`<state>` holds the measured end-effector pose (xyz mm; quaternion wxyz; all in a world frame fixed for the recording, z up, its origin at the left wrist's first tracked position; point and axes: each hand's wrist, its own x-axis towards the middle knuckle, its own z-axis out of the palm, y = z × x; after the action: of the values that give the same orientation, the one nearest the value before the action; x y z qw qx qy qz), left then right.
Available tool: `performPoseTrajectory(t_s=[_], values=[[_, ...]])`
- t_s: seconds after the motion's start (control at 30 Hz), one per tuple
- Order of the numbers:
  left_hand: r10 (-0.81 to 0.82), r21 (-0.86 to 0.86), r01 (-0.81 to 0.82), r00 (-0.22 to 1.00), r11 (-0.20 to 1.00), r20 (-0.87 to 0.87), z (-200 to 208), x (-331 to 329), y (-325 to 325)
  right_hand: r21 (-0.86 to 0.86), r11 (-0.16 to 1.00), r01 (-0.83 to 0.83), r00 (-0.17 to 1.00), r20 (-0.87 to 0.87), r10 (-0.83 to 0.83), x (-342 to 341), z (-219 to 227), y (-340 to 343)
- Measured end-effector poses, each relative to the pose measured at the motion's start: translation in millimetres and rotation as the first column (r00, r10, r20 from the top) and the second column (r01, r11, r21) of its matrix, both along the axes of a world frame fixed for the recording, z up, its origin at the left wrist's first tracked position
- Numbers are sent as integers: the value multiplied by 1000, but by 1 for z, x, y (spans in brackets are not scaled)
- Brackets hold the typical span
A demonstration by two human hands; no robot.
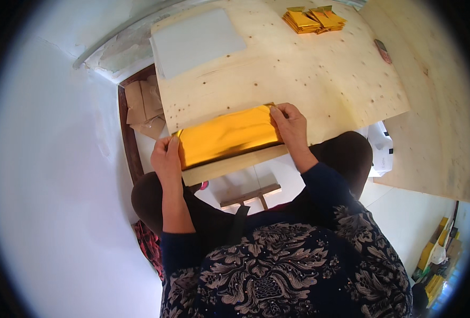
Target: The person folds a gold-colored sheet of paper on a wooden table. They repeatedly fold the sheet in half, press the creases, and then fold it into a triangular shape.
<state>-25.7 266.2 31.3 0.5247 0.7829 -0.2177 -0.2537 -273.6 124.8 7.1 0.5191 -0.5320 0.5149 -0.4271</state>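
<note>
bright daylight; foil glare | fisheye bending; dark vignette corners

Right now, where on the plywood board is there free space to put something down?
The bare middle of the plywood board, between the white sheets, the folded gold pieces and the gold foil sheet. The near edge is crowded: left hand and right hand hold the foil.
</note>
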Motion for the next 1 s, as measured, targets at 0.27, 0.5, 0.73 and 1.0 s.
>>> performPoseTrajectory(t_s=[0.27,0.5,0.73,1.0], values=[[-173,329,-8,837,944,518,-25,3,-10,-463,881,-97,771,-595,-228,5,-28,1],[-172,327,-21,818,945,549,-33,4,-6,-390,917,-79,749,-631,-204,6,-22,2],[-118,289,-16,891,957,438,-37,7,0,-259,966,-9,803,-578,-147,11,-19,-3],[-144,323,1,897,946,418,-28,10,-1,-213,977,2,647,-744,-164,20,-12,-12]])
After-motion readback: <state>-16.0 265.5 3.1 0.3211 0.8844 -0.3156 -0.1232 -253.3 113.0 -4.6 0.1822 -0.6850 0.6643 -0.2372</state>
